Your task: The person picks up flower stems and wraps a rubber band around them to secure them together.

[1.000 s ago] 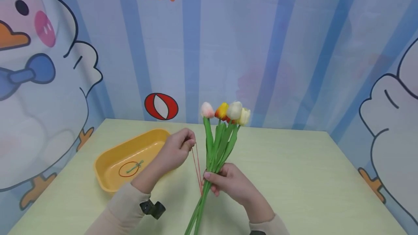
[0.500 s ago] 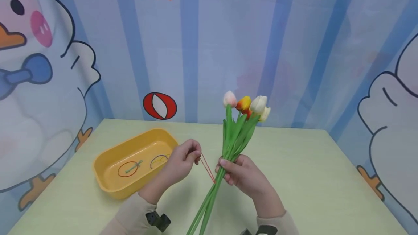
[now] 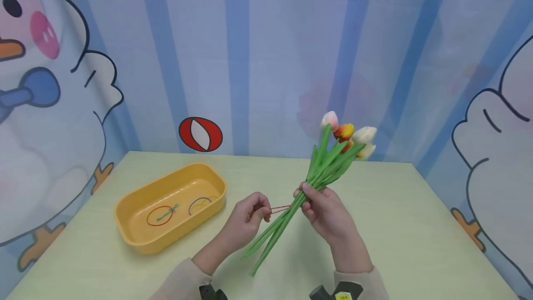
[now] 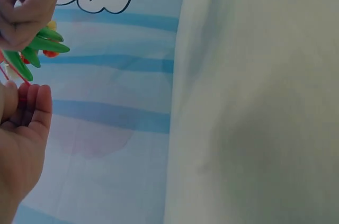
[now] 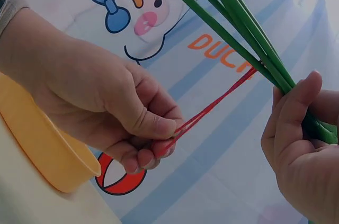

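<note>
A bunch of tulips (image 3: 329, 163) with pink, orange-yellow and white heads is gripped round its stems by my right hand (image 3: 331, 214), tilted so the heads point up and right. My left hand (image 3: 249, 219) pinches a red rubber band (image 3: 281, 209) between thumb and fingers. From there the band stretches to the green stems (image 5: 233, 15), just below the right hand's grip; how it passes round them is partly hidden. In the left wrist view the left hand (image 4: 24, 128) appears at the left edge, with red strands between its fingers and the bunch.
A yellow tray (image 3: 137, 240) stands on the table at left. Inside lie a red rubber band (image 3: 151, 222), a green knotted band (image 3: 168, 213), and blue and yellow bands (image 3: 201, 203). A striped duck-print curtain (image 3: 275, 59) hangs behind the table (image 3: 399, 244).
Both hands and the tulips have shifted right, and the bunch has tilted further right. The left hand has lowered, so the stretched band has gone from steep to nearly level. More of the tray shows.
</note>
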### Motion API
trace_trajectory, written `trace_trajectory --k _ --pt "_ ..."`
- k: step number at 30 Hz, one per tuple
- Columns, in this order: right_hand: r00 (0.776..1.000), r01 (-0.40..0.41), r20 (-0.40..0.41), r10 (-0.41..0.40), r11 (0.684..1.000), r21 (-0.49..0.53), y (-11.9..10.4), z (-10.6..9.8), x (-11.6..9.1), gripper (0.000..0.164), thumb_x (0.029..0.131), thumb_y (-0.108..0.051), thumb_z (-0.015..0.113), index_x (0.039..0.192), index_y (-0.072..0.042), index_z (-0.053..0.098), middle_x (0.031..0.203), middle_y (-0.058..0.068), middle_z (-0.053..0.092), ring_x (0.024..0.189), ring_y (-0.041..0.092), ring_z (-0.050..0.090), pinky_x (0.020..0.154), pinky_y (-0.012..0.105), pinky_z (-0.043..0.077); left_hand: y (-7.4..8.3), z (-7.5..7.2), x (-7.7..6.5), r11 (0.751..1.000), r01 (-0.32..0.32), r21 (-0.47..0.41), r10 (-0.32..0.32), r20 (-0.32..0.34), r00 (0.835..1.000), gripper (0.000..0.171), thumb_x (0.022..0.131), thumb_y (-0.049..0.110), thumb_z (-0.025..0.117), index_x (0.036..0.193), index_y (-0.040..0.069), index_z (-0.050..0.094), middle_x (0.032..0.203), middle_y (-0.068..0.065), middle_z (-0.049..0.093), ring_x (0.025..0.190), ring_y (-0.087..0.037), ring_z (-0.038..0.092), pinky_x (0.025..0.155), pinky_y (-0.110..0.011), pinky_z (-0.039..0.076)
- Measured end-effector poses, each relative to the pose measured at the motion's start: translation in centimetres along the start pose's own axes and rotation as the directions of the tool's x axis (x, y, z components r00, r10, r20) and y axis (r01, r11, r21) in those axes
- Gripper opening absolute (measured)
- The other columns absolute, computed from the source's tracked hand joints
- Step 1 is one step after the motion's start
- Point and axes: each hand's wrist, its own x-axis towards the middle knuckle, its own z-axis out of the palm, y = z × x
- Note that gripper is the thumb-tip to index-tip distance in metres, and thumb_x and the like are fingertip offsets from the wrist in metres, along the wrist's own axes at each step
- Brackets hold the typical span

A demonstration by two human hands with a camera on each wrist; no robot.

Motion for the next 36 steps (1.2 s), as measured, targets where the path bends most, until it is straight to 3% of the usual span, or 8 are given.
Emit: trace_trajectory --k 4,10,16,19,24,27,30,36 --pt "0.99 0.041 -0.133 -0.039 0.999 0.017 0.0 0.2 0.1 0.016 0.101 -0.013 0.05 0.088 -0.011 0.061 0.081 -0.004 0.065 0.06 -0.005 0.055 0.057 0.007 0.045 0.1 1.7 -0.1 0.998 0.059 -0.006 -0.059 0.013 0.998 0.008 0.098 0.0 0.049 0.092 0.0 0.054 0.082 -0.009 0.059 0.073 -0.01 0.056 0.066 -0.023 0.049" --pt "0.953 0.094 -0.297 -0.065 0.992 0.081 0.3 0.9 0.6 0.018 0.101 -0.009 0.048 0.088 -0.01 0.06 0.079 -0.002 0.065 0.062 -0.002 0.054 0.058 0.008 0.046 1.1 4.0 -0.4 0.992 0.117 -0.036 -0.114 0.08 0.99 0.009 0.1 0.009 0.049 0.096 0.002 0.053 0.086 -0.008 0.057 0.078 -0.012 0.058 0.072 -0.027 0.052" --pt "0.896 0.135 -0.437 -0.081 0.986 0.095 0.9 1.3 1.1 0.008 0.1 -0.009 0.049 0.096 -0.006 0.055 0.08 0.0 0.065 0.062 0.0 0.055 0.056 0.009 0.047 1.4 6.1 -0.5 0.97 0.167 -0.176 -0.166 0.02 0.986 0.007 0.097 0.002 0.051 0.096 -0.006 0.052 0.084 -0.011 0.058 0.073 -0.009 0.057 0.069 -0.026 0.054" --pt "0.866 0.171 -0.488 -0.111 0.982 0.08 1.2 1.2 1.4 0.009 0.1 -0.011 0.05 0.096 -0.004 0.054 0.082 0.0 0.065 0.062 0.002 0.056 0.058 0.01 0.047 1.7 6.9 -0.4 0.936 0.208 -0.283 -0.223 -0.023 0.975 0.007 0.096 -0.002 0.051 0.097 -0.009 0.05 0.082 -0.012 0.057 0.072 -0.01 0.056 0.068 -0.025 0.055" --pt "0.815 0.221 -0.555 -0.169 0.975 0.028 1.7 1.1 1.7 0.012 0.099 -0.011 0.052 0.092 -0.004 0.058 0.081 0.001 0.066 0.062 0.005 0.056 0.06 0.013 0.048 2.3 7.6 -0.3 0.859 0.308 -0.409 -0.37 -0.081 0.925 0.009 0.096 -0.003 0.05 0.103 -0.009 0.051 0.081 -0.007 0.056 0.073 -0.013 0.056 0.066 -0.023 0.054" --pt "0.794 0.239 -0.575 -0.197 0.971 -0.003 2.1 1.0 1.9 0.014 0.099 -0.011 0.052 0.09 -0.003 0.06 0.08 0.001 0.066 0.061 0.005 0.056 0.061 0.015 0.049 2.6 7.7 -0.3 0.838 0.33 -0.435 -0.409 -0.098 0.907 0.01 0.096 -0.003 0.051 0.102 -0.01 0.052 0.081 -0.006 0.057 0.072 -0.012 0.056 0.066 -0.023 0.054" --pt "0.781 0.241 -0.586 -0.218 0.97 -0.04 2.5 0.7 2.1 0.015 0.099 -0.012 0.054 0.09 -0.003 0.062 0.08 0.0 0.067 0.061 0.006 0.056 0.062 0.016 0.05 2.9 7.8 -0.5 0.846 0.314 -0.431 -0.392 -0.105 0.914 0.009 0.095 -0.003 0.053 0.099 -0.011 0.054 0.081 -0.007 0.059 0.071 -0.012 0.057 0.066 -0.023 0.055" --pt "0.765 0.189 -0.59 -0.26 0.965 -0.181 3.3 0.3 2.3 0.016 0.098 -0.016 0.056 0.094 -0.002 0.062 0.082 -0.001 0.066 0.063 0.007 0.057 0.066 0.019 0.052 4.0 7.4 -0.7 0.9 0.252 -0.356 -0.306 -0.106 0.946 0.005 0.095 -0.003 0.054 0.095 -0.008 0.056 0.084 -0.011 0.06 0.072 -0.012 0.057 0.066 -0.023 0.054"
